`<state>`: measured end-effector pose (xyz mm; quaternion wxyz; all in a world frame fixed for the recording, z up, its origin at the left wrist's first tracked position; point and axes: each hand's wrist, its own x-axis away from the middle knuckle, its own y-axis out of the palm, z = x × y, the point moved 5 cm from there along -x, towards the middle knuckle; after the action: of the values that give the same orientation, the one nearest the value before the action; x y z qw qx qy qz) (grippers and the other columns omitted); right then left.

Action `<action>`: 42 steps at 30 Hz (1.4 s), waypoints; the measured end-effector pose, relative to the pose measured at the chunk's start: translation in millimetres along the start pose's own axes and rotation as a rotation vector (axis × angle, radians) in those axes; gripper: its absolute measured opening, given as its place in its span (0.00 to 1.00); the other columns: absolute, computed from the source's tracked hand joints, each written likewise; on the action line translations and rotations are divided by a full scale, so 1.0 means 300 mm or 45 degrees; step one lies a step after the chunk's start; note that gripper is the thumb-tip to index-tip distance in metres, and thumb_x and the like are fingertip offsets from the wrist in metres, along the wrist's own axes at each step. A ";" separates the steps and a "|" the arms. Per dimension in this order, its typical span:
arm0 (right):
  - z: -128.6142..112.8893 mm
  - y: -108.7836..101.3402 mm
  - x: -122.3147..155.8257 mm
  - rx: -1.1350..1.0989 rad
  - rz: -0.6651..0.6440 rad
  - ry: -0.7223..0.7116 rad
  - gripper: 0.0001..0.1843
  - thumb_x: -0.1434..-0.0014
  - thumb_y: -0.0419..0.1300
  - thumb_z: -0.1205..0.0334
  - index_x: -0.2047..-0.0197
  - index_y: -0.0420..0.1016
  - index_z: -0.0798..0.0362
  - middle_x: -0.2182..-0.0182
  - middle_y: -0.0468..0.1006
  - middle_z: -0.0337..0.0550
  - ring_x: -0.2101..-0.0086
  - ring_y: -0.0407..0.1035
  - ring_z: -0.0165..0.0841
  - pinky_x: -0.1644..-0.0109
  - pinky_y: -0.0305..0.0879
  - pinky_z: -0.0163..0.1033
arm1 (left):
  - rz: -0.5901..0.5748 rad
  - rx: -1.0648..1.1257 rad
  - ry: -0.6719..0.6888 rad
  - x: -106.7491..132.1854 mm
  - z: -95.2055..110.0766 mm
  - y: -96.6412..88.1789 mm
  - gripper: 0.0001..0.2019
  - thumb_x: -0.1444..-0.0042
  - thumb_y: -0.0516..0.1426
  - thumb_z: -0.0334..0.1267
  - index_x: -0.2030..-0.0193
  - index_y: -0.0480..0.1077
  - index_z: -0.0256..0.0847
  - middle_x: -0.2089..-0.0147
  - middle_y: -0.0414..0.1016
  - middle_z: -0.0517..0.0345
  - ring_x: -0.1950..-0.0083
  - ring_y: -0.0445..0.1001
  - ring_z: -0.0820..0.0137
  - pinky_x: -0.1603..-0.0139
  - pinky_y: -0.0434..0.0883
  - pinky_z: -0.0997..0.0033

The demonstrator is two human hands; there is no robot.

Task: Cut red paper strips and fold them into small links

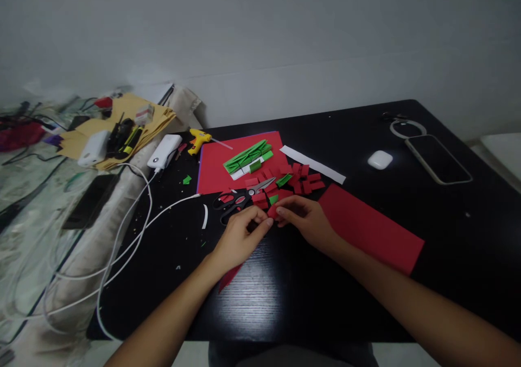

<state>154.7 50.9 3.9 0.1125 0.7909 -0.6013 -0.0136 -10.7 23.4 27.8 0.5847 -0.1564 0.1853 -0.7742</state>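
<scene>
Between my two hands is a small piece of red paper (273, 212), pinched at its edges. My left hand (243, 231) has thumb and fingers closed on its left side. On the other side, my right hand (303, 217) grips it with closed fingertips. Just beyond lie several small folded red paper pieces (302, 179), with a few green ones among them. Black-handled scissors (243, 194) rest beside my left hand, blades pointing right. Part of a red paper scrap (230, 278) shows under my left wrist. A larger red sheet (374, 228) lies beneath my right forearm.
Folded green strips (248, 156) lie on a red sheet (214, 166) at the back. Nearby are a yellow glue gun (198, 139), a white paper strip (313, 163) and a power bank (164, 151) with white cables. A white earbud case (380, 159) and a phone (438, 159) sit right.
</scene>
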 end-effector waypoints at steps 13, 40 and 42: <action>0.020 0.008 -0.006 -0.104 -0.086 0.053 0.18 0.50 0.74 0.56 0.56 0.81 0.51 0.62 0.83 0.42 0.68 0.77 0.31 0.62 0.77 0.40 | 0.038 0.093 -0.057 0.005 -0.004 -0.008 0.11 0.36 0.59 0.46 0.61 0.73 0.39 0.70 0.74 0.59 0.69 0.72 0.72 0.69 0.67 0.74; 0.026 0.005 0.020 -0.249 0.099 0.201 0.16 0.57 0.77 0.57 0.64 0.82 0.52 0.67 0.84 0.41 0.67 0.78 0.33 0.59 0.77 0.40 | 0.057 0.490 -0.078 0.009 -0.012 0.021 0.10 0.40 0.63 0.41 0.57 0.71 0.39 0.70 0.75 0.60 0.68 0.73 0.73 0.65 0.69 0.74; 0.022 0.007 0.021 -0.240 0.092 0.196 0.15 0.56 0.76 0.57 0.65 0.82 0.52 0.67 0.84 0.41 0.67 0.78 0.33 0.59 0.77 0.40 | 0.066 0.483 -0.095 0.010 -0.016 0.024 0.10 0.40 0.63 0.42 0.56 0.71 0.39 0.71 0.74 0.60 0.69 0.73 0.73 0.66 0.68 0.75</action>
<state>153.6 43.4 -1.3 0.2326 0.7533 -0.6152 -0.0051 -7.7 19.1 20.3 0.6300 -0.0672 0.0183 -0.7734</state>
